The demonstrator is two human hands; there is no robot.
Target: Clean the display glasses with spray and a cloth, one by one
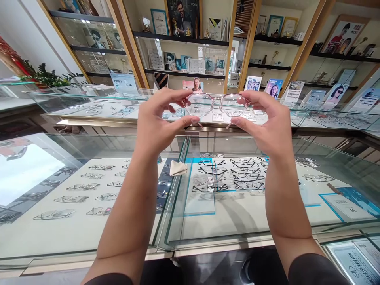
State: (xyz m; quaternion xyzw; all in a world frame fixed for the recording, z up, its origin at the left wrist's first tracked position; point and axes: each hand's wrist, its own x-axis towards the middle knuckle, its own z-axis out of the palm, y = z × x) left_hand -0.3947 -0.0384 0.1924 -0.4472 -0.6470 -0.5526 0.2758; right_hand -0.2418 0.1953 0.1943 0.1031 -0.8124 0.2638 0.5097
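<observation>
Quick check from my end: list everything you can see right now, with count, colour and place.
glasses: one pair, clear pinkish frame, held up at centre between both hands
display case: glass-topped, low in front, below the arms
frames in the case: many, dark and pale, in rows on white trays
cloth: one, cream, folded, inside the case near its middle divider
far counter: glass, across the middle, more frames inside
wall shelves: dark, behind, with posters and certificates
plant: one, green, far left
left hand: pinches the glasses' left rim
right hand: pinches the right rim
</observation>
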